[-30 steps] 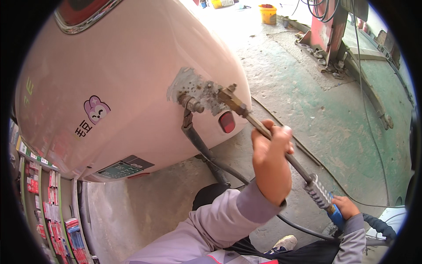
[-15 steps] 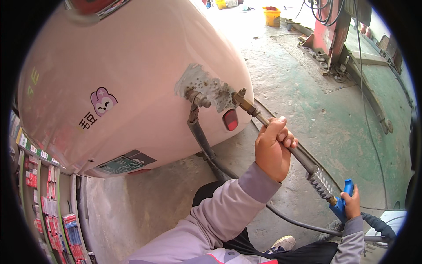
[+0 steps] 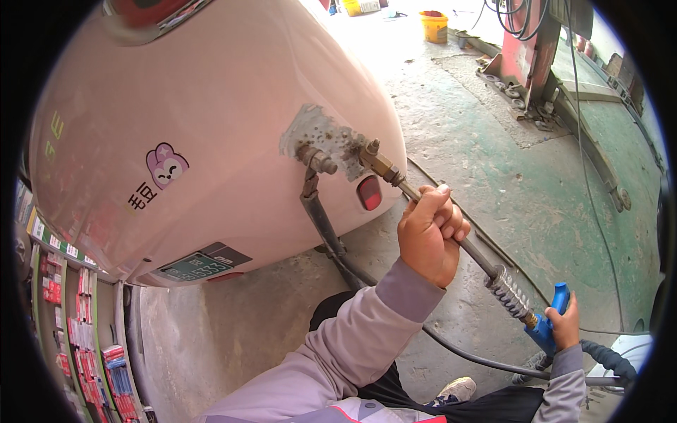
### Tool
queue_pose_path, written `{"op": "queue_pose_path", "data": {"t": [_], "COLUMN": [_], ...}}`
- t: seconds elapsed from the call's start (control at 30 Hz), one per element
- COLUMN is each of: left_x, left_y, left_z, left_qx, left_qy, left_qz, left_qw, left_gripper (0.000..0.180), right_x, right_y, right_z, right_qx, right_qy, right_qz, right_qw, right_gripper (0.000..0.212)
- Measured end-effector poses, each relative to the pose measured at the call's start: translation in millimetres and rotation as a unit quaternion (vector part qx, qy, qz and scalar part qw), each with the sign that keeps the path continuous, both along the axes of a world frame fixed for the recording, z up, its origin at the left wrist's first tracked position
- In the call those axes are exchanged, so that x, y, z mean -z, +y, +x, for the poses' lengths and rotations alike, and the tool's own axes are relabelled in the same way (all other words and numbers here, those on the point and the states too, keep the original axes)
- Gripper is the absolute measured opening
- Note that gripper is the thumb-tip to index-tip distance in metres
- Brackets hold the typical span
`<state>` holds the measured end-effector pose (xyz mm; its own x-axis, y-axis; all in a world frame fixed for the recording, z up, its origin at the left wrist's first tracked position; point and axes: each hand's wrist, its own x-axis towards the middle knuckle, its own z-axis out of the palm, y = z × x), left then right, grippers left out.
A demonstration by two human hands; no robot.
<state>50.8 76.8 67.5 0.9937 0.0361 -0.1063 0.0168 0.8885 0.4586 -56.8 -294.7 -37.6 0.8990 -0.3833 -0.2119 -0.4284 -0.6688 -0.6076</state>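
My left hand is wrapped around the metal rod of a dent puller gun. My right hand grips its blue pistol handle at the lower right. Between rod and handle sits a coil spring. At the far end, the brass head reaches a bare, dark-spotted metal patch on the pink car; whether its tip touches is hard to make out. Left of the tip, a metal connector with a thick black cable is fixed at the patch's lower edge.
Below the patch is a red reflector. Another cable runs across the concrete floor beside my legs. A shelf of packaged goods stands at left. Farther off are a yellow bucket and a red lift post.
The brass head has shifted left along the bare patch. My left hand has moved slightly left and up with the rod; my right hand has hardly moved.
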Motion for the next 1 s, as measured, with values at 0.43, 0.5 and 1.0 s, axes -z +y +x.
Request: {"op": "queue_pose_path", "data": {"t": [0.43,0.5,1.0], "left_x": [-4.6,-5.4,-9.4], "left_y": [3.7,4.4,8.4], "left_z": [-3.7,-4.3,-6.8], "left_qx": [-0.006,-0.006,-0.017], "left_qy": [0.001,-0.002,-0.006], "left_qz": [-0.014,-0.014,-0.014], "left_qw": [1.000,1.000,1.000], "left_gripper": [0.031,0.031,0.030], "right_x": [-3.6,-3.1,-5.1], "right_y": [4.2,4.3,8.8], "right_z": [0.3,0.6,0.1], "right_qx": [-0.020,-0.017,-0.023], "right_qy": [-0.015,-0.014,-0.039], "right_qz": [0.005,-0.018,-0.005], "right_qw": [1.000,1.000,0.999], "right_gripper": [0.093,0.093,0.093]}}
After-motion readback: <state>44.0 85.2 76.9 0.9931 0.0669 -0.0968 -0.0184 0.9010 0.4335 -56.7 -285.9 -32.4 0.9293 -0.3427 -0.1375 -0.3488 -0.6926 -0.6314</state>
